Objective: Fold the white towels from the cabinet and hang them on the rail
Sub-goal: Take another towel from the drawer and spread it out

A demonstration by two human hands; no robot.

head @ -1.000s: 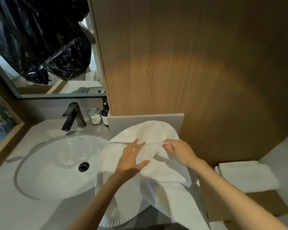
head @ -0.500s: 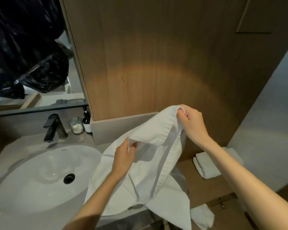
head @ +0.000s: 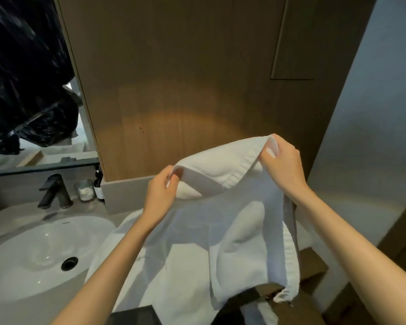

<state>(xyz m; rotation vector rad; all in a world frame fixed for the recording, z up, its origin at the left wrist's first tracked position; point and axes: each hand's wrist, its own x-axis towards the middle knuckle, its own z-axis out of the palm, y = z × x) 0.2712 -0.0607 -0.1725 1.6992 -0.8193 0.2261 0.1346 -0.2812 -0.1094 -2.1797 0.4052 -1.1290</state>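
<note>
towel (head: 223,231) hangs in the air in front of you, over the counter (head: 117,216) by the sink (head: 33,249). your left hand (head: 161,195) pinches one top corner. your right hand (head: 283,165) pinches the other, up higher. your hands are apart, so the top edge sags. i think you are opening it out to start the fold. next, pull the edge tight and bring the corners together.

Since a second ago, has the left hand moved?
Yes: the left hand rose from below the grey ledge to level with it, pinching the white towel.
</note>
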